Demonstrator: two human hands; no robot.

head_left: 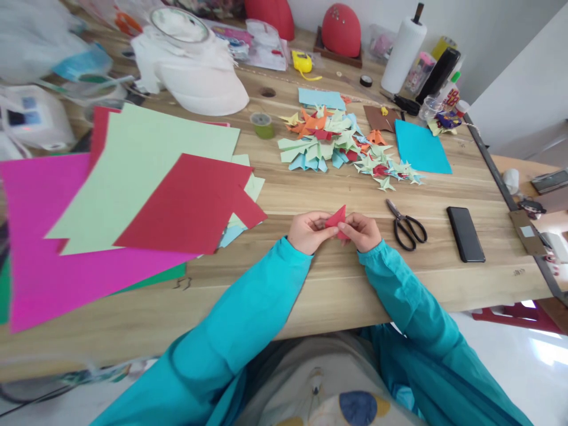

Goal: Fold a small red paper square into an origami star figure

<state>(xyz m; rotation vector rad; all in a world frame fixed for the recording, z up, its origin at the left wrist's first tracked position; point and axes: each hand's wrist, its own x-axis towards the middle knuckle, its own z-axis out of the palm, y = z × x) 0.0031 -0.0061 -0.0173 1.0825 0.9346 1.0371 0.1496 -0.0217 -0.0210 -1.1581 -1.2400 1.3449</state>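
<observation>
A small folded piece of red paper (pixel 336 219) is pinched between both my hands just above the wooden table (pixel 310 195). My left hand (pixel 307 232) grips its left side with fingers curled. My right hand (pixel 362 231) grips its right side, fingers closed too. Both arms wear teal sleeves. Black-handled scissors (pixel 406 225) lie just right of my right hand, and a dark phone (pixel 465 234) lies beyond them.
Large sheets of red (pixel 186 204), pale green (pixel 146 160) and pink paper (pixel 39 236) overlap at the left. A heap of folded paper shapes (pixel 341 148) and a blue sheet (pixel 421 148) lie farther back. A paper towel roll (pixel 403 54) and clutter line the far edge.
</observation>
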